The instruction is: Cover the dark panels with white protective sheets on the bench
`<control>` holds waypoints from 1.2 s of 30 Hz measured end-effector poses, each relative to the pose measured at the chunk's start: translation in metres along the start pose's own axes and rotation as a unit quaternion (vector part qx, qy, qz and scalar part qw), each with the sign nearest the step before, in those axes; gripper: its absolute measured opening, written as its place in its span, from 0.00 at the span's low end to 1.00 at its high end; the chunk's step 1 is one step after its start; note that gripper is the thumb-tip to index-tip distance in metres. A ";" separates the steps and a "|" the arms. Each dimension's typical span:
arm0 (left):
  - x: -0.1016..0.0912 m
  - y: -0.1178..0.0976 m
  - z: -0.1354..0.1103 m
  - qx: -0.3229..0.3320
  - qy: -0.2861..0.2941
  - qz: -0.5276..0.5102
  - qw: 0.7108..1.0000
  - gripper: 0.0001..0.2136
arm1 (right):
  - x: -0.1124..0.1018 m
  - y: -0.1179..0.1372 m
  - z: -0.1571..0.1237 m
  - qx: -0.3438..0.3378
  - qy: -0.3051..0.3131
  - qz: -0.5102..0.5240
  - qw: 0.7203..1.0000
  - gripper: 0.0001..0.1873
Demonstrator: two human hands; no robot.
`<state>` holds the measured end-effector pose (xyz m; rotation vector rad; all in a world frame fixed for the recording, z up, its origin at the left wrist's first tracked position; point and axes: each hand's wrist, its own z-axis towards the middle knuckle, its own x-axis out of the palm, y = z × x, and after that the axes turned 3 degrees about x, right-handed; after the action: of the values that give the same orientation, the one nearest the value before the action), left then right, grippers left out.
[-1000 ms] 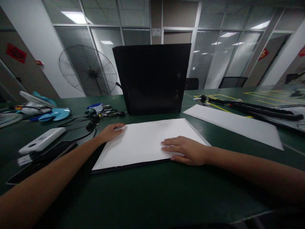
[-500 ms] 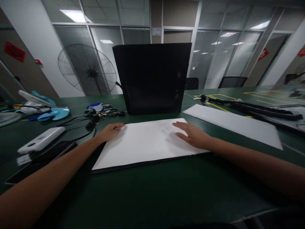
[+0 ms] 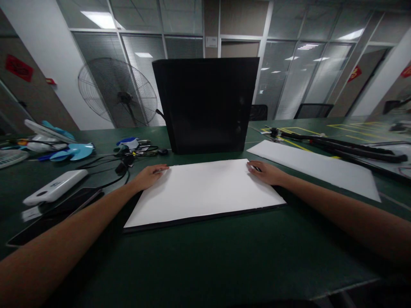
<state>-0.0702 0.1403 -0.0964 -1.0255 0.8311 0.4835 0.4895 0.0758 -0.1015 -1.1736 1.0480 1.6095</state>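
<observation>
A white sheet (image 3: 199, 192) lies flat on a thin dark board (image 3: 180, 222) in front of me; the board shows as a black strip along the near edge. My left hand (image 3: 150, 177) rests at the sheet's far left corner, fingers bent around the edge and thumb on the side. At the far right corner, my right hand (image 3: 265, 173) has its fingers curled over the edge in the same way. The fingertips of both hands are partly hidden. Behind the sheet stands a large black box-shaped panel (image 3: 205, 107), touched by neither hand.
Another white sheet (image 3: 314, 167) lies to the right on the green table (image 3: 205, 265), near black cables (image 3: 346, 147). On the left are a white power bank-like device (image 3: 56, 187), a dark phone-like slab (image 3: 61, 216), cords (image 3: 123, 164) and blue fan blades (image 3: 75, 152).
My right hand has moved right, from above the sheet to its far right corner, and its fingers have closed at the edge. My left hand has stayed in place.
</observation>
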 end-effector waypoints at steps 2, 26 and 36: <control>0.000 0.000 -0.001 0.003 0.000 0.013 1.000 0.28 | -0.003 -0.011 0.003 0.021 -0.010 -0.018 1.000 0.31; 0.000 -0.008 -0.012 0.032 -0.005 0.076 0.997 0.26 | -0.055 -0.066 -0.013 0.263 -0.051 -0.146 0.952 0.24; -0.002 -0.001 -0.011 0.042 0.000 0.101 0.994 0.29 | -0.070 0.017 -0.021 0.210 -0.111 -0.186 0.953 0.30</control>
<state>-0.0751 0.1300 -0.0968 -0.8685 0.9530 0.6150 0.4912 0.0403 -0.0356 -0.8189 0.9012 1.1217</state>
